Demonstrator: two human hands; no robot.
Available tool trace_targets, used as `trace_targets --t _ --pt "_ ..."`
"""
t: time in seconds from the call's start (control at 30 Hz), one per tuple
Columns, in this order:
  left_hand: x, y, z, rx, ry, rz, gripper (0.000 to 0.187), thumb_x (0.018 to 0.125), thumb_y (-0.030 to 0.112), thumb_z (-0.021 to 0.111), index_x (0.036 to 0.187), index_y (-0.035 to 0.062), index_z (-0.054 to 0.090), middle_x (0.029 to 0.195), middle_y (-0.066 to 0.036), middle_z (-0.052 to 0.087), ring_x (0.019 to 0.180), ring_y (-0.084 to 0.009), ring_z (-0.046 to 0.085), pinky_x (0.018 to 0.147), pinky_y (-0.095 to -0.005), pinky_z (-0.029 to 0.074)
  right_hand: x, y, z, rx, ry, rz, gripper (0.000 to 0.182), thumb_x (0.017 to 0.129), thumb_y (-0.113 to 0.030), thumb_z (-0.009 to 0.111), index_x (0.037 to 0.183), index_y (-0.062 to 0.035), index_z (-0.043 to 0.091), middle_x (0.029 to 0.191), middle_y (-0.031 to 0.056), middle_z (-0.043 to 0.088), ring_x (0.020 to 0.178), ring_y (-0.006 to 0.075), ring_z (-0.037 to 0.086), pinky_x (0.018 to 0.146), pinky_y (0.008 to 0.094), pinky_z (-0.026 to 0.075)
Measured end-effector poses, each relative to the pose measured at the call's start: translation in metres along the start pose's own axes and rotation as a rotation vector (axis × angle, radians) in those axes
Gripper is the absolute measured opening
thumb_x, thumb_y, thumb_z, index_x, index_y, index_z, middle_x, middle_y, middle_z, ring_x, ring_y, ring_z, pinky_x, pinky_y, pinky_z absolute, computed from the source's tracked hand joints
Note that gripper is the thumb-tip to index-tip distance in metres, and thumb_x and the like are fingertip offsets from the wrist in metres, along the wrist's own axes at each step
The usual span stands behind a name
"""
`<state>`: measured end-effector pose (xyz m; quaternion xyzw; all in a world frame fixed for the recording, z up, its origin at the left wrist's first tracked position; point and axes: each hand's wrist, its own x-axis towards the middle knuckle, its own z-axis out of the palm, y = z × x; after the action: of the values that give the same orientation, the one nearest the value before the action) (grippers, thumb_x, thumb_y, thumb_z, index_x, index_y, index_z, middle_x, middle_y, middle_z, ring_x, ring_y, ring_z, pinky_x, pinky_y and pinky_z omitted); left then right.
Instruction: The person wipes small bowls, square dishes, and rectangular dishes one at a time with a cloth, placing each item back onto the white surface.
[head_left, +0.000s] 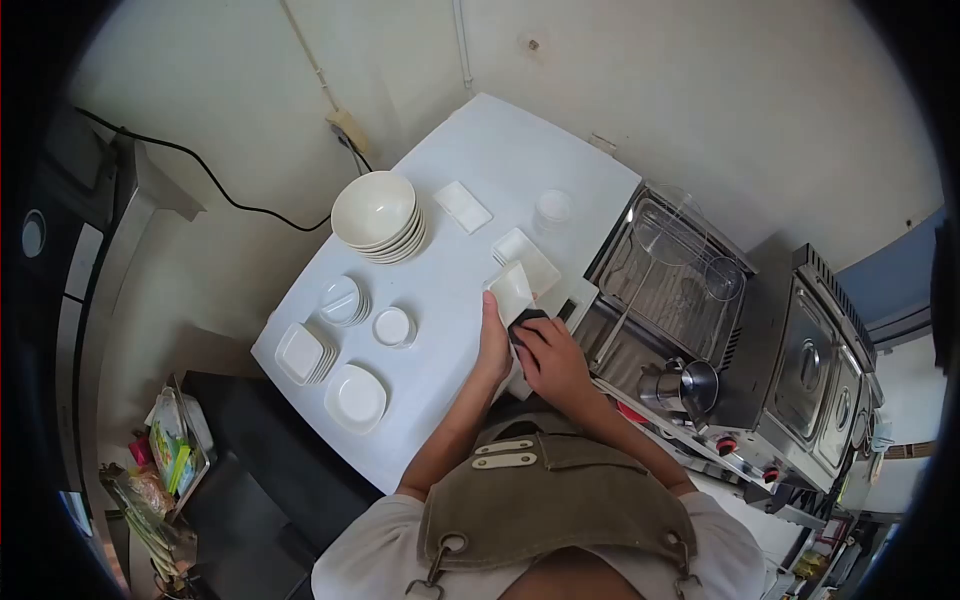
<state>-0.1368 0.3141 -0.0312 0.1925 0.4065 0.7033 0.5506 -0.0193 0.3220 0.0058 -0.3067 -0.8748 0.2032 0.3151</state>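
In front of my apron, my left hand (492, 338) grips a small white square dish (510, 287), tilted up above the table's right side. My right hand (553, 362) is closed on a dark cloth (527, 322) pressed at the dish's lower edge. Just beyond the held dish lie white rectangular dishes (535, 265), partly hidden by it. A clear round container (554, 208) stands behind them, and a flat white rectangular plate (463, 206) rests farther left.
On the white table (440, 300) stand stacked bowls (375, 212), divided round dishes (343, 300), small round dishes (393, 327), square dishes (300, 352) and a rounded-square dish (356, 397). A wire-racked tray (670, 260), steel pitcher (685, 385) and steel-lidded unit (808, 350) are at right.
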Motion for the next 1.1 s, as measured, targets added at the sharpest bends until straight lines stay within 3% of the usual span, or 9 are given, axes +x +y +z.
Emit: trace_targets --t 0.1,0.23,0.37,0.43,0.47,0.63,0.7,0.8,1.1 --pt "-0.002 0.008 0.015 0.009 0.059 0.002 0.065 0.098 0.054 0.018 0.118 0.0020 0.052 0.107 -0.010 0.059 0.098 -0.0189 0.057 0.088 -0.0321 0.045 0.004 0.005 0.001 0.002 0.072 0.005 0.027 0.075 -0.008 0.064 0.102 -0.0041 0.063 0.100 0.0072 0.058 0.091 0.0276 0.054 0.076 0.0353 0.049" --pt "0.014 -0.014 -0.004 0.020 0.013 0.039 0.053 0.100 0.049 0.022 0.123 0.0047 0.040 0.106 -0.011 0.056 0.099 -0.0192 0.055 0.090 -0.0315 0.042 0.006 0.009 0.007 -0.102 0.151 0.052 0.027 0.072 -0.008 0.067 0.099 -0.0062 0.063 0.100 0.0061 0.060 0.090 0.0263 0.054 0.075 0.0347 0.049" --pt "0.019 -0.024 -0.009 0.123 0.070 0.132 0.063 0.098 0.054 0.019 0.121 0.0035 0.049 0.107 -0.009 0.060 0.100 -0.0204 0.057 0.092 -0.0334 0.043 0.006 0.008 0.012 -0.160 0.153 0.099 0.026 0.073 -0.007 0.065 0.098 -0.0070 0.061 0.100 0.0060 0.060 0.090 0.0259 0.055 0.074 0.0347 0.050" --pt "0.016 -0.014 -0.010 0.153 -0.006 0.140 0.049 0.100 0.047 0.023 0.124 0.0053 0.036 0.106 -0.011 0.053 0.100 -0.0188 0.051 0.090 -0.0309 0.041 0.008 0.007 0.009 -0.144 0.094 0.084 0.025 0.073 -0.007 0.064 0.097 -0.0065 0.060 0.099 0.0062 0.060 0.089 0.0262 0.055 0.074 0.0351 0.050" --pt "0.027 -0.030 -0.027 0.209 0.022 0.180 0.051 0.100 0.048 0.024 0.126 0.0056 0.035 0.106 -0.011 0.053 0.100 -0.0184 0.052 0.089 -0.0314 0.041 0.009 0.007 0.006 -0.112 0.055 0.090 0.023 0.074 -0.007 0.063 0.097 -0.0057 0.060 0.099 0.0067 0.060 0.088 0.0272 0.055 0.073 0.0354 0.050" --pt "0.017 0.001 -0.004 0.111 -0.068 0.143 0.054 0.099 0.051 0.024 0.129 0.0066 0.034 0.109 -0.010 0.054 0.101 -0.0190 0.054 0.089 -0.0327 0.044 0.008 0.005 -0.006 -0.086 -0.002 0.051 0.021 0.076 -0.008 0.062 0.096 -0.0050 0.060 0.098 0.0079 0.059 0.089 0.0273 0.055 0.073 0.0357 0.050" --pt "0.015 0.004 0.006 0.039 0.019 0.058 0.072 0.096 0.058 0.013 0.116 0.0028 0.054 0.102 -0.010 0.062 0.094 -0.0199 0.059 0.085 -0.0332 0.047 0.010 -0.001 -0.016 -0.095 0.001 0.037 0.020 0.076 -0.008 0.062 0.096 -0.0046 0.060 0.098 0.0084 0.059 0.090 0.0271 0.055 0.072 0.0361 0.050" --pt "0.006 0.018 0.018 -0.001 0.029 -0.059 0.079 0.093 0.064 0.010 0.114 0.0025 0.055 0.098 -0.010 0.064 0.089 -0.0202 0.061 0.081 -0.0332 0.049 0.012 -0.014 -0.032 -0.091 -0.074 0.043 0.019 0.077 -0.010 0.061 0.095 -0.0035 0.060 0.097 0.0093 0.058 0.091 0.0269 0.056 0.073 0.0364 0.050" --pt "-0.003 0.027 0.025 -0.056 -0.035 -0.056 0.087 0.088 0.072 0.011 0.109 0.0020 0.057 0.092 -0.010 0.064 0.083 -0.0207 0.062 0.074 -0.0326 0.051 0.008 -0.028 -0.041 0.041 -0.126 0.092 0.021 0.079 -0.011 0.061 0.097 -0.0020 0.062 0.101 0.0106 0.056 0.092 0.0281 0.057 0.077 0.0383 0.049"
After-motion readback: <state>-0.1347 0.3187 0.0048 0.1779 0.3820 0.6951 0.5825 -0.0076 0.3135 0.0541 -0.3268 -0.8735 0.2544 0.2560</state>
